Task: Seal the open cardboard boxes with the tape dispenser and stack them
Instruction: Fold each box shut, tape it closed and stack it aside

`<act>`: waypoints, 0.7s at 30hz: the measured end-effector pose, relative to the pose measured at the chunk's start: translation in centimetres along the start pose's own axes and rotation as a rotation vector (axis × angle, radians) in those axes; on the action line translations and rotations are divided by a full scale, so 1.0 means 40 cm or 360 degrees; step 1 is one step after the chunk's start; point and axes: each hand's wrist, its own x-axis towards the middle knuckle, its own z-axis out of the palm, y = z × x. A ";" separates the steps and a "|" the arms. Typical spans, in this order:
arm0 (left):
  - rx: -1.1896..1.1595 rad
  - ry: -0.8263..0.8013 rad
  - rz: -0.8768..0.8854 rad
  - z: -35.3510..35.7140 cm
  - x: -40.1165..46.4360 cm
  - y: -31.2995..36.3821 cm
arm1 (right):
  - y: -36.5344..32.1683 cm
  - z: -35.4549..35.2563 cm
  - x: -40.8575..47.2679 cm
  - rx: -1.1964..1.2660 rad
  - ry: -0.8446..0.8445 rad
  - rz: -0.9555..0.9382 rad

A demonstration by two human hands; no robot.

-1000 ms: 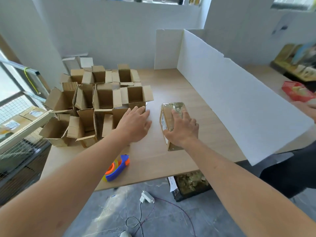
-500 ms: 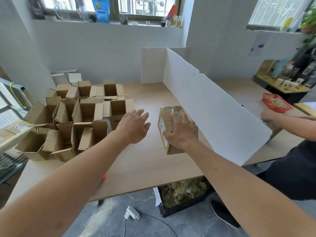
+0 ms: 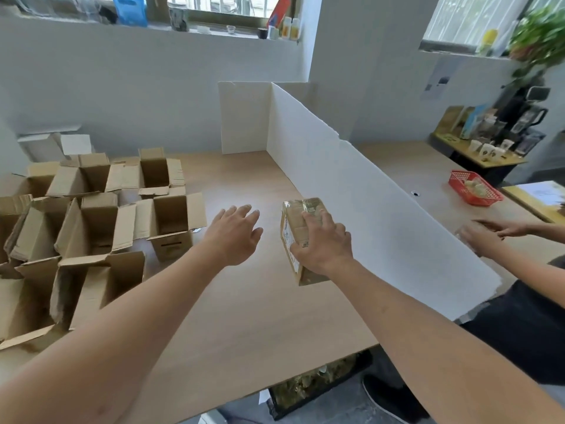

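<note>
With your right-hand fingers (image 3: 318,220) curled over the top of the taped box (image 3: 301,240) at frame centre, your right hand (image 3: 322,243) holds it from above, thumb on the near left face; judged: a carry or placing grip, since this box looks already sealed under glossy tape. It sits near the white divider board (image 3: 351,191), on or just above the table (image 3: 260,316); contact with the top cannot be told. Your left hand (image 3: 235,235) hovers beside it, fingers spread wide and straight, holding nothing, between the sealed box and the nearest open box (image 3: 171,223); likely ready to steady or reach.

Open cardboard boxes (image 3: 76,228) crowd the left of the frame, flaps up, unsealed. Tape dispenser: not in view. Beyond the divider, right edge: another person's hands (image 3: 486,234) and a red basket (image 3: 475,188). Obstruction: the raised flaps of the nearest open box stand close to your left hand's path; the divider limits room on the right
</note>
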 end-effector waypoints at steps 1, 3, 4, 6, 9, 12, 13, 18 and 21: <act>0.0007 -0.0017 0.0001 0.007 0.024 -0.007 | 0.002 0.004 0.024 0.0005 -0.0007 0.0009; 0.0011 -0.0048 -0.0004 0.018 0.070 -0.018 | 0.007 0.013 0.069 -0.0001 -0.0033 0.0019; 0.0011 -0.0057 -0.0010 0.022 0.092 -0.022 | 0.011 0.019 0.090 -0.0015 -0.0045 0.0015; 0.0016 -0.0077 -0.0020 0.033 0.136 -0.027 | 0.022 0.030 0.134 -0.0025 -0.0061 0.0010; -0.0002 -0.0127 -0.0057 0.055 0.204 -0.025 | 0.047 0.047 0.206 0.0017 -0.0081 0.0014; -0.0041 -0.0147 -0.0116 0.080 0.271 -0.014 | 0.080 0.070 0.282 0.0007 -0.0121 -0.0019; -0.0046 -0.0141 -0.0140 0.088 0.293 -0.010 | 0.092 0.078 0.311 0.0002 -0.0130 -0.0036; -0.0089 -0.0159 -0.0306 0.132 0.399 0.023 | 0.150 0.120 0.461 0.0021 -0.0188 -0.0118; -0.0101 -0.0172 -0.0383 0.165 0.460 0.045 | 0.174 0.157 0.540 0.0044 -0.0215 -0.0154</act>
